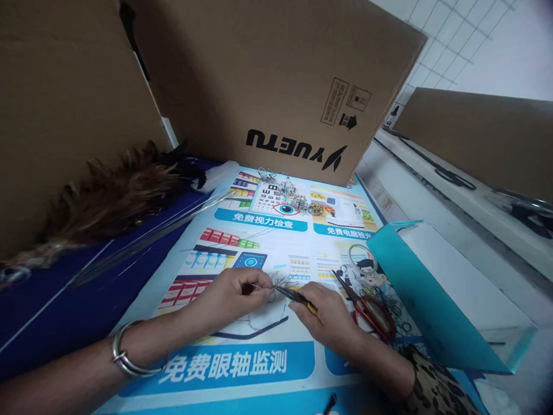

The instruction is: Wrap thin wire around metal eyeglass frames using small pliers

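Note:
Between thumb and fingers, my left hand [246,291] pinches a thin wire [264,286] just left of the plier tips. My right hand [326,314] grips needle-nose pliers [290,293] with a dark nose and yellow-black handles; their tips meet the wire. A loose tangle of fine wire [280,280] spreads around and behind the tips. To the right of my right hand lie scissors [367,308] with red handles, blades pointing up and left. Several small wire rings [401,323] lie by the scissor handles.
Printed poster sheet covers the table [294,369]. Wire clusters [298,202] lie near the large cardboard box [276,75]. Long straight wires [173,227] and brown feathers [112,190] are at left. A teal-edged open box [449,305] and a round ring [363,258] are at right.

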A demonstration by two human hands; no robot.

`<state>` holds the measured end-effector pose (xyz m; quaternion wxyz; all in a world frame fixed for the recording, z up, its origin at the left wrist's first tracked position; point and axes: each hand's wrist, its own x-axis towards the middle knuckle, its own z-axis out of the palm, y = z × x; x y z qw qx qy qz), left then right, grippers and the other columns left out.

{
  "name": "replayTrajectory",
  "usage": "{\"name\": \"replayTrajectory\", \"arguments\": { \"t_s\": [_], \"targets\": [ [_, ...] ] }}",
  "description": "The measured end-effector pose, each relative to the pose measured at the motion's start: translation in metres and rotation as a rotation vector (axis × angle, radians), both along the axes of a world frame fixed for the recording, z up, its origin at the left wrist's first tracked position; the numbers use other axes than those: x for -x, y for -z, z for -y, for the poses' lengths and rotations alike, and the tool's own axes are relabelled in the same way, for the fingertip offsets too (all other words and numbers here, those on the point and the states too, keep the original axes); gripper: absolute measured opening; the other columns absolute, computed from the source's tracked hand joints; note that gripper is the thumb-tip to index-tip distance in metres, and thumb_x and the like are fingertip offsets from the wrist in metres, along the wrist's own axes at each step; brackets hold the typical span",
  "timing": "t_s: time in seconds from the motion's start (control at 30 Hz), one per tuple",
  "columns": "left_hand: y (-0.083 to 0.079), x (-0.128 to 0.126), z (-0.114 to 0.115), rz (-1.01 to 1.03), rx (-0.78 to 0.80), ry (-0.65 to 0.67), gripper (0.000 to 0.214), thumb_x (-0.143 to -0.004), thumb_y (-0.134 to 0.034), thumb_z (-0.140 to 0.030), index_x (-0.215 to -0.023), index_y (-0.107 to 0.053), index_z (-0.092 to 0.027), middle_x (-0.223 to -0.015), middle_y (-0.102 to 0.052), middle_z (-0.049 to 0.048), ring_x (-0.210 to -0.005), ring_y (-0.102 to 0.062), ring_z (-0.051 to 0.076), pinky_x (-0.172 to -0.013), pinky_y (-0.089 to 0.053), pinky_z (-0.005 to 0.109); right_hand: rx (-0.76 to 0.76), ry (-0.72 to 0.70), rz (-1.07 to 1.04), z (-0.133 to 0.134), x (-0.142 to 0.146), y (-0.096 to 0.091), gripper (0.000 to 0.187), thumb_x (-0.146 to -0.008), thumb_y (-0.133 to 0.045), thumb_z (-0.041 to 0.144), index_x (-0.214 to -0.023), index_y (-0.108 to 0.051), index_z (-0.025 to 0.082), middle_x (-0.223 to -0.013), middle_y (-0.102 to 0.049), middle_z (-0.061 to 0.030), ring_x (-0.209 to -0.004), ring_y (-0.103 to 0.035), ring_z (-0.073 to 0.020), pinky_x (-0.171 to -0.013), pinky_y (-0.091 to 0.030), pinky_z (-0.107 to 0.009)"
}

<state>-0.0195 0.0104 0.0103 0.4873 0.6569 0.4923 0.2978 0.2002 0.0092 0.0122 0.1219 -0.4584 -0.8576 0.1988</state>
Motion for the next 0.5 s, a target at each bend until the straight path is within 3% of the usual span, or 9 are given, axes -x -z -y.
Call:
{"name": "replayTrajectory", "arguments": {
  "t_s": [0.23,0.5],
  "targets": [
    [0.0078,-0.0010,0.0004,0.058,0.024,-0.038,0.020,-0.076,-0.055,-0.032,-0.075,-0.062,-0.014,-0.064,-0.057,0.0003,-0.056,-0.046,0.010,-0.050,-0.034,0.021,0.008,0.006,0.003,0.0001,-0.0002,-0.0014,0.022,-0.087,-0.045,0.038,-0.087,-0.055,0.019,-0.086,-0.059,-0.0035,-0.077,-0.053,-0.0155,-0.062,-0.036,-0.023],
    [0.0060,-0.0005,0.0000,0.044,-0.004,-0.022,0.017,-0.076,-0.054,-0.027,-0.072,-0.063,-0.014,-0.064,-0.057,0.0008,-0.058,-0.048,0.011,-0.052,-0.036,0.021,-0.053,-0.025,0.023,-0.0009,-0.0022,0.0006,0.026,-0.087,-0.044,0.039,-0.097,-0.057,0.019,-0.091,-0.058,-0.0060,-0.086,-0.051,-0.0179,-0.071,-0.038,-0.026]
  ]
}}
